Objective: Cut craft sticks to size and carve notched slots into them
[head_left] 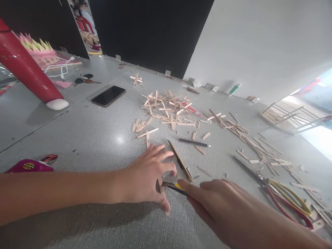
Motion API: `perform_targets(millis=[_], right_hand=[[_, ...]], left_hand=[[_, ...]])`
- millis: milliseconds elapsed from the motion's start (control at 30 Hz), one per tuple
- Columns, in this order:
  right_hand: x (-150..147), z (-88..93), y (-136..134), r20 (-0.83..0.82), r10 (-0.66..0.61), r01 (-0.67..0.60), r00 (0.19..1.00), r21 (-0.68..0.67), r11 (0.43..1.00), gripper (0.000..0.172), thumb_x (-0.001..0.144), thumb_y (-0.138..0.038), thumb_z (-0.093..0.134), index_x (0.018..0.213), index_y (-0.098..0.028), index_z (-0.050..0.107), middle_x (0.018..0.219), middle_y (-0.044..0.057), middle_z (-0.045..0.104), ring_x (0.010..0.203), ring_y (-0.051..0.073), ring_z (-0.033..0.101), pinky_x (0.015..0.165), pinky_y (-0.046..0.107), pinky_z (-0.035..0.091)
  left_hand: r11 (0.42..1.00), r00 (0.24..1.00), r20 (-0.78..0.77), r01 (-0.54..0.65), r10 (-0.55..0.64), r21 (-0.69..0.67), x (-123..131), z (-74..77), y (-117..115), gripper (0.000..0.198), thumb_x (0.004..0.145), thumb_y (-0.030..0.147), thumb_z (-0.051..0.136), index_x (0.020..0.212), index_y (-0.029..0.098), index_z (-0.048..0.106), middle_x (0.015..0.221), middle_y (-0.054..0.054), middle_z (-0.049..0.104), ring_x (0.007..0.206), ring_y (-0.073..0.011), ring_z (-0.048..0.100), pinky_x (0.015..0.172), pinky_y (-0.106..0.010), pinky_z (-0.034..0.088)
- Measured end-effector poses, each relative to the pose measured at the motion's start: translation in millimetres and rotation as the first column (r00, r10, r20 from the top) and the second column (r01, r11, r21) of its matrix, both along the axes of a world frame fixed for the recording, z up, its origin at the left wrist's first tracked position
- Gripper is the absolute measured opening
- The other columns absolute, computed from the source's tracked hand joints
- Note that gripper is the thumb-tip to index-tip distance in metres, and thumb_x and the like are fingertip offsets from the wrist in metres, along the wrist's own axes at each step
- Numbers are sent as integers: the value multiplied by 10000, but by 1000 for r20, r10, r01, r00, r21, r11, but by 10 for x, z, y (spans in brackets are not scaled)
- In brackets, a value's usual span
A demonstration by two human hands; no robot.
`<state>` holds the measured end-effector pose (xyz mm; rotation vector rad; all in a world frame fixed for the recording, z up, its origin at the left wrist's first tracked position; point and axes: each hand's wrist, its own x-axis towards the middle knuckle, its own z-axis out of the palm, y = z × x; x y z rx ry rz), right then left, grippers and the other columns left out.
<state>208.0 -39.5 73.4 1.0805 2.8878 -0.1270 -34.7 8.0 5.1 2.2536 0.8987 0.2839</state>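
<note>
My left hand [147,176] is low over the grey table with its fingers spread apart and its thumb stretched toward me. Beneath its palm, partly hidden, shows a flat wooden craft stick [160,182]. Closed around a dark metal hand tool [174,188] with a yellow part, my right hand [220,204] has the tool's tip at the stick. The tool's kind is mostly covered by my fingers. Beyond my fingertips lie a gold-coloured cutter knife [180,160] and a black pen [194,142].
Piles of craft stick pieces [166,107] spread across the table's middle. Scissors [269,186] with red and yellow handles lie right. A phone [109,95], a red table leg [31,65] and a purple object [29,166] stand left. A wooden stick frame [285,117] is far right.
</note>
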Motion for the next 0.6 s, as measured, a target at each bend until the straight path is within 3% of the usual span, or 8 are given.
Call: perform_targets(millis=[167,233,333,467,600], right_hand=[[-19,40,57,48,61,-62,997,16,998,569,637,26,555,1139,-219,667,661,-13,674,495,160,655,454,250,402],[42,73,62,43,71,-73,997,42,996,620,659,25,553,1224,-216,635,673,-14,683,503,159,659,447,251,405],[145,78,54,35,74,-76,997,66,995,697,673,18,548,1324,-229,578,673,-20,685,500,168,658,426,265,396],[135,82,42,15,95,-96,995,89,991,683,673,-3,564,1312,-242,592,641,-23,672,472,178,639,412,293,380],[-40,172,99,44,98,-103,994,104,989,554,662,-3,608,1148,-262,670,620,-28,663,465,176,630,387,306,320]], left_hand=[[991,987,94,-129,127,20,-17,-44,-28,869,599,693,890,1266,193,642,1518,-181,524,1481,-466,328,1203,-697,221],[989,985,82,-150,149,9,-32,-25,-38,771,638,677,877,1197,186,675,1503,-177,540,1474,-460,342,1195,-685,252],[995,993,68,-96,97,-16,-53,12,-39,587,736,612,849,1161,228,719,1545,-127,517,1515,-444,281,1214,-706,162],[997,993,104,-53,59,-59,-61,23,-19,610,777,571,844,1283,261,704,1565,-117,504,1535,-429,250,1220,-718,71],[999,995,92,-36,38,-25,-55,-7,14,680,775,613,834,1341,268,682,1586,-127,479,1542,-426,238,1221,-716,50]])
